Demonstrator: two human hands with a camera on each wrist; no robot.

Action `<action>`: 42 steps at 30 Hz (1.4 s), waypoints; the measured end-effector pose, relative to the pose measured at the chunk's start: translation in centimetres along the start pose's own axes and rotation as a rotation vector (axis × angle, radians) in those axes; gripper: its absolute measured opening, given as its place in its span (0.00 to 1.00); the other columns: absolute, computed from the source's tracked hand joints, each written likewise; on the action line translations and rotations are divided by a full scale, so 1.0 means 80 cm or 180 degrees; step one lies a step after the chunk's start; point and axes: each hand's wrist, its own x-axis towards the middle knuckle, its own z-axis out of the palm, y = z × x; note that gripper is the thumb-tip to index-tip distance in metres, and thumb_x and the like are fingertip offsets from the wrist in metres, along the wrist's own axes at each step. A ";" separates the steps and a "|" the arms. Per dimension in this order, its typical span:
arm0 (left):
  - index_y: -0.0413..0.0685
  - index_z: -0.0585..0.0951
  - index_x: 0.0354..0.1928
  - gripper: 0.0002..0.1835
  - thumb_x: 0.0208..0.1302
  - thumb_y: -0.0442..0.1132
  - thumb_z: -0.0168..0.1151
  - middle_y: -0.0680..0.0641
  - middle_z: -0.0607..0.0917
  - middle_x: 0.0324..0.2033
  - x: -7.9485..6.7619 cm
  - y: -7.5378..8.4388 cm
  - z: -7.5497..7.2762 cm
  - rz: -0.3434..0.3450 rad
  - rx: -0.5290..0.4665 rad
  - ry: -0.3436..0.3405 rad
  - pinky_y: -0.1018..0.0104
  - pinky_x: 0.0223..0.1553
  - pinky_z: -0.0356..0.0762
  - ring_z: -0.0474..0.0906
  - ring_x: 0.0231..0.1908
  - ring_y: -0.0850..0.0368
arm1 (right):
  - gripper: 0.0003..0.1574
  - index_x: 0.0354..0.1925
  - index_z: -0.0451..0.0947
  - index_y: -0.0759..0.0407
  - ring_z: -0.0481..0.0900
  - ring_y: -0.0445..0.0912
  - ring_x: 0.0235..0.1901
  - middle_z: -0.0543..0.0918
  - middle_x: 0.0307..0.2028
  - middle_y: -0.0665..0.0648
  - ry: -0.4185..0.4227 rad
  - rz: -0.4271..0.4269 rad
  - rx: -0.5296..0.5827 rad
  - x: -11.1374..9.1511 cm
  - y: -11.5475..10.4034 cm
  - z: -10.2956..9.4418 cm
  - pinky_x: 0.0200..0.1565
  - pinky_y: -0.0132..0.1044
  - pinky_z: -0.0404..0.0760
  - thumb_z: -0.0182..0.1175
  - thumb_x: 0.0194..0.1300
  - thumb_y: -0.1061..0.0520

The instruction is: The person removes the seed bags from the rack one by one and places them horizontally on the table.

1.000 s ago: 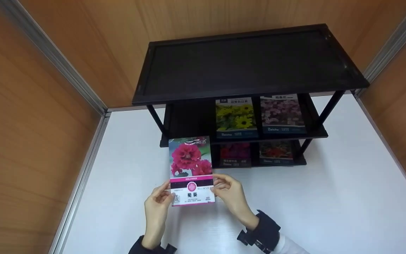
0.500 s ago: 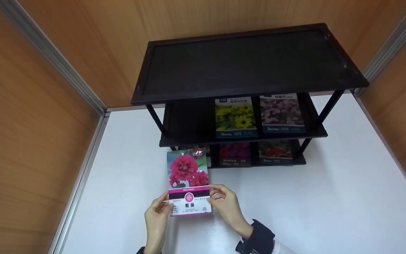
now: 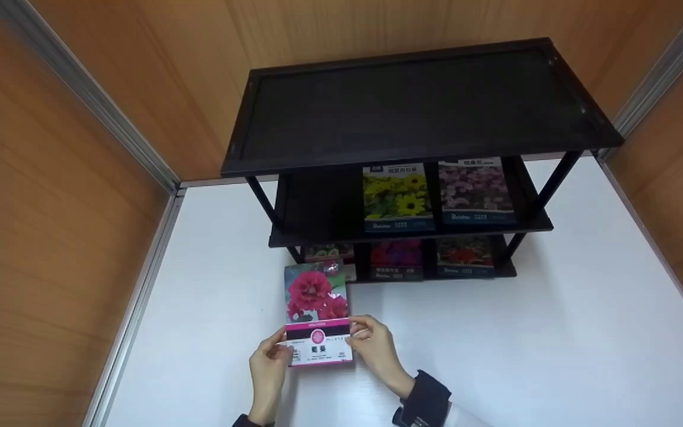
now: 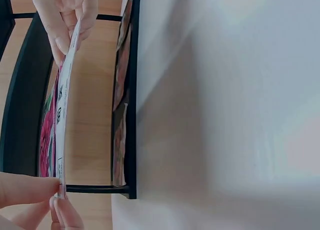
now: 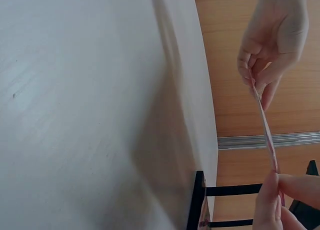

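A seed packet [image 3: 318,314] with pink hollyhock-like flowers and a white lower band is held up in front of the rack's left side. My left hand [image 3: 270,365] pinches its lower left edge between thumb and fingers. On the opposite edge my right hand [image 3: 376,350] pinches it the same way. Both wrist views show the packet [image 4: 62,115] almost edge-on, lifted off the table, with thumb and fingers on either side of it. In the head view its top overlaps another packet [image 3: 329,251] on the bottom shelf.
A black three-tier rack [image 3: 424,110] stands on the white table [image 3: 555,332]. Its middle shelf bears a yellow-flower packet [image 3: 398,198] and a pale pink one [image 3: 475,191]. Below them lie a magenta-flower packet [image 3: 396,258] and an orange-red one [image 3: 465,256]. Wooden panels [image 3: 51,237] enclose the table.
Both hands have drawn the pink-flower packet down and toward me, away from the middle shelf's front edge. The packet at the bottom left has come into sight behind it.
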 end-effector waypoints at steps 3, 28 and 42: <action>0.37 0.79 0.45 0.21 0.44 0.25 0.57 0.44 0.79 0.32 0.004 -0.012 0.004 0.0020 0.0005 0.0013 0.64 0.18 0.71 0.72 0.28 0.60 | 0.19 0.40 0.73 0.76 0.76 0.47 0.25 0.76 0.28 0.65 -0.0012 0.0009 -0.0017 0.006 0.024 0.004 0.26 0.27 0.73 0.59 0.45 0.74; 0.27 0.73 0.48 0.21 0.46 0.21 0.55 0.37 0.75 0.37 0.001 -0.004 -0.003 -0.0350 0.0607 -0.0295 0.69 0.28 0.72 0.72 0.34 0.51 | 0.19 0.38 0.73 0.74 0.70 0.37 0.20 0.76 0.23 0.56 -0.0124 0.0304 -0.0103 0.011 0.081 0.035 0.23 0.28 0.74 0.58 0.42 0.75; 0.25 0.72 0.47 0.22 0.44 0.20 0.53 0.39 0.73 0.34 0.002 -0.010 -0.004 -0.0366 0.0839 -0.0414 0.66 0.30 0.69 0.69 0.32 0.53 | 0.18 0.36 0.74 0.74 0.69 0.37 0.19 0.76 0.22 0.58 -0.0152 0.0340 -0.0215 0.008 0.091 0.042 0.21 0.27 0.73 0.58 0.40 0.75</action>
